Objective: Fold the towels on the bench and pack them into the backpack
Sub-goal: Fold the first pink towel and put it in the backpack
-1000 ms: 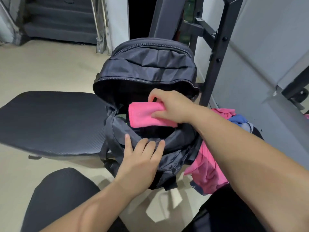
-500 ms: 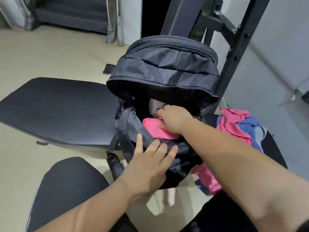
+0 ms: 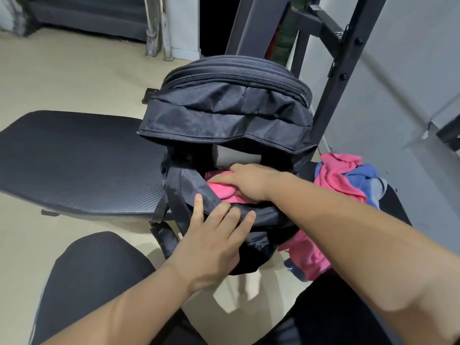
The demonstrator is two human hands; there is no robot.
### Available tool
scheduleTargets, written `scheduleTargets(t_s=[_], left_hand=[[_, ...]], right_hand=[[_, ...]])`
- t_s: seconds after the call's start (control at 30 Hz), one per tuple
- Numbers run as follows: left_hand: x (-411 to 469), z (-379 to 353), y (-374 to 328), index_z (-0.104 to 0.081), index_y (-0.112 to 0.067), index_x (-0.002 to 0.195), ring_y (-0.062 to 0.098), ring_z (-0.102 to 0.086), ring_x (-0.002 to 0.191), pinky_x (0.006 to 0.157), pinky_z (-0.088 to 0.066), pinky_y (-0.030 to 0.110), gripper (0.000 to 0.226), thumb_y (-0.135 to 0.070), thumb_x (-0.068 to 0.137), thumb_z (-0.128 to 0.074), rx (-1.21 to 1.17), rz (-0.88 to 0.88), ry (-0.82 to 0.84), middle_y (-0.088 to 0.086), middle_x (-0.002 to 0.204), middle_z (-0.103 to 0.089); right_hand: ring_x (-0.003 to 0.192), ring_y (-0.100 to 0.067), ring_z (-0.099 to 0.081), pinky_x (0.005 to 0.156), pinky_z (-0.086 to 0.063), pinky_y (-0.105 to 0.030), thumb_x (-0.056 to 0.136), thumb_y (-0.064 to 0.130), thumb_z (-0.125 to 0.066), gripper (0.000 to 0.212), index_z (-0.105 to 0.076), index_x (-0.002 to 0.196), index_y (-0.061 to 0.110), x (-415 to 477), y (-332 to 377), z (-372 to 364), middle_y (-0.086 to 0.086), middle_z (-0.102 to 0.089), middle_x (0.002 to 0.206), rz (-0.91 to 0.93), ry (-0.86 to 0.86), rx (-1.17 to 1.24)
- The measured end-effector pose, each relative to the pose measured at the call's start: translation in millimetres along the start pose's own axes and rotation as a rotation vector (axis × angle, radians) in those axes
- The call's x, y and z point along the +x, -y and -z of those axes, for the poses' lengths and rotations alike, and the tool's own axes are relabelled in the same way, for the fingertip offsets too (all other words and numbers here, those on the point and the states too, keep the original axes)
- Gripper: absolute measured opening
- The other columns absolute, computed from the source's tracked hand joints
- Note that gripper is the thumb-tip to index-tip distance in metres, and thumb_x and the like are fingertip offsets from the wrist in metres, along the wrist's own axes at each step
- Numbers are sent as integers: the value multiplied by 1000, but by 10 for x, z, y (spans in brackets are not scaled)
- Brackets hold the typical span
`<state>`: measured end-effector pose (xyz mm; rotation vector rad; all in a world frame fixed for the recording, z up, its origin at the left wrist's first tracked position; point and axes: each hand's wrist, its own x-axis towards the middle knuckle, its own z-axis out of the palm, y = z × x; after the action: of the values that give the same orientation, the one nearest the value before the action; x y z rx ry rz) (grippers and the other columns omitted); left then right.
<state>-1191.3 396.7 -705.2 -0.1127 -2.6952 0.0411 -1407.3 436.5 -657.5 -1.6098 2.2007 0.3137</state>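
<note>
While the black fabric backpack [image 3: 224,115] stands with its mouth wide open at the right end of the black padded bench [image 3: 74,165], a folded pink towel [image 3: 224,194] is pressed down inside it by the right hand [image 3: 249,181]. The hand is laid flat on top of the towel, with its fingers kept nearly straight and pointed to the left; nothing is gripped by it. Only part of the towel is seen, just inside the near edge of the bag's mouth. The bag's top flap is thrown back to the far side. A pale grey patch [image 3: 236,158] is seen deeper in the bag, past the hand, but what it is cannot be told.

The near rim of the bag is touched by the left hand [image 3: 214,235]. Its fingers are spread out and straight, and the tips are rested on the dark cloth; nothing is held in it.

To the right of the bag, a heap of loose pink and blue towels [image 3: 343,178] is piled up, and some pink cloth is hung down below the right arm. A black metal frame [image 3: 343,70] is seen behind the bag. The person's knee in black trousers [image 3: 94,270] is seen nearest, over a pale floor [image 3: 62,78].
</note>
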Motion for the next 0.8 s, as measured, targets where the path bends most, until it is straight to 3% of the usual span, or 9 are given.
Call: scheduleTargets(t_s=[0.13,0.23,0.3,0.4,0.47,0.53,0.6,0.67,0.8], left_hand=[[77,53,16,-55,-9,139,35,-55,115,98,-31,78,68,-23,73,-67,-2,32,4,13,117,-60],[108,67,30,-55,-9,138,35,-52,113,99,-29,78,68,-28,74,-67,13,33,31,14,115,-59],[109,78,28,-54,-9,138,35,-51,113,99,-28,78,68,-30,75,-67,10,37,54,13,116,-58],[115,105,15,-53,-10,138,34,-51,112,100,-28,77,69,-33,75,-67,11,53,67,13,117,-58],[142,130,1,-55,-10,137,34,-53,109,100,-29,77,67,-32,74,-68,16,74,67,13,114,-59],[180,147,-16,-58,-11,133,35,-54,106,100,-29,77,65,-31,73,-69,19,91,70,12,111,-60],[205,148,-32,-60,-11,130,35,-55,105,100,-30,77,61,-30,73,-70,21,93,70,12,109,-60],[211,135,-34,-61,-11,129,34,-54,106,100,-30,77,55,-32,78,-69,26,76,63,12,108,-60],[213,123,0,-59,-13,134,34,-53,111,103,-28,76,53,-35,86,-61,42,62,67,11,111,-59]], right_hand=[[118,-34,-54,99,-44,-39,95,34,-63,69,-31,155,44,-112,-255,119,-10,-50,127,23,126,-56],[138,-36,-38,112,-37,-42,90,58,-65,83,-19,157,46,-178,-265,140,-14,-28,151,-59,181,-85],[130,-35,-42,104,-44,-44,90,64,-58,69,-33,152,44,-229,-171,152,-10,-31,146,-44,44,-168],[104,-30,-54,80,-50,-39,95,43,-58,30,-68,119,26,-354,-41,246,-5,-49,116,83,-133,-259],[98,-30,-63,75,-50,-34,94,29,-56,24,-73,109,23,-409,-31,281,-4,-66,109,67,-23,-317],[102,-31,-65,81,-52,-33,96,23,-50,30,-71,118,21,-410,-61,258,-6,-70,116,-12,198,-399],[129,-35,-53,104,-45,-40,104,23,-42,45,-47,148,15,-348,-70,179,-12,-49,150,-99,435,-406],[148,-36,-30,117,-29,-47,107,22,-38,57,-21,160,10,-252,-39,78,-12,-14,168,-133,597,-400],[145,-36,-35,115,-32,-49,105,19,-40,55,-28,158,9,-156,11,-1,-15,-23,165,-130,647,-375]])
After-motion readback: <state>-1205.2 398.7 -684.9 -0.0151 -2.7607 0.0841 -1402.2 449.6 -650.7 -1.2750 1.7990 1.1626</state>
